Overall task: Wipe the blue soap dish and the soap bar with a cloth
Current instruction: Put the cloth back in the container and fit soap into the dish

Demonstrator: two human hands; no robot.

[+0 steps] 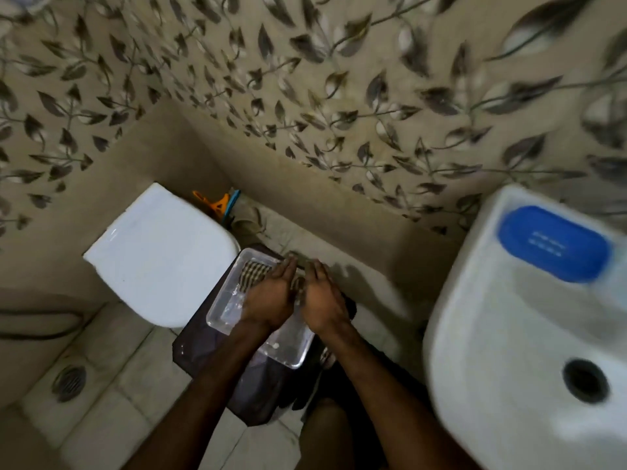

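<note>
Left hand and right hand, side by side with fingers straight and gripping nothing, extended over a striped cloth; contact with the cloth cannot be determined. The cloth lies in a clear plastic tray resting on a dark stand. Closed white toilet lid just to the left. Blue soap dish, well apart at right, sits on the rim of the white sink.

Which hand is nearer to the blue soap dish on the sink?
Right. The right hand sits well left of the blue soap dish, over the clear tray; the left hand is beside it, farther away.
</note>
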